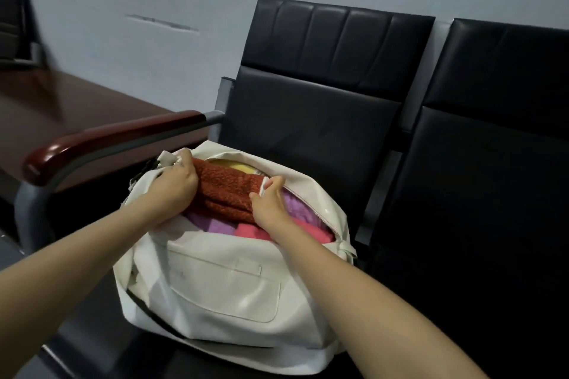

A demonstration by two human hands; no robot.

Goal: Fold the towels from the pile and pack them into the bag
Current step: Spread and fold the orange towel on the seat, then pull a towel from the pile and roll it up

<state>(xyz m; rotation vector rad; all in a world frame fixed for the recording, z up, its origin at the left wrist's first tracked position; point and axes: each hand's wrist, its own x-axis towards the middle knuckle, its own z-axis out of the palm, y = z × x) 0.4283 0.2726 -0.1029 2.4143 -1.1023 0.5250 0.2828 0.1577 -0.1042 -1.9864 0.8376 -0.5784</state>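
A white bag (221, 292) is set on the black seat of a bench (308, 120), just beside its wood-topped armrest (107, 141). The bag's top is unzipped and wide open. A folded red towel (224, 191) is laid uppermost across the opening. A yellow towel (243, 167) is glimpsed behind it, and a purple towel (295, 206) and a pink towel (308, 229) are packed below it, nearer the front wall.

The left hand (175, 184) is curled at the left end of the opening. The bag's rim is gripped there by its fingers, and the hand is pressed against the red towel's end. The far rim is pinched by the right hand (271, 197), thumb and fingers closed on the zip edge just right of the red towel.

A brown tabletop (61, 101) is seen beyond the armrest.
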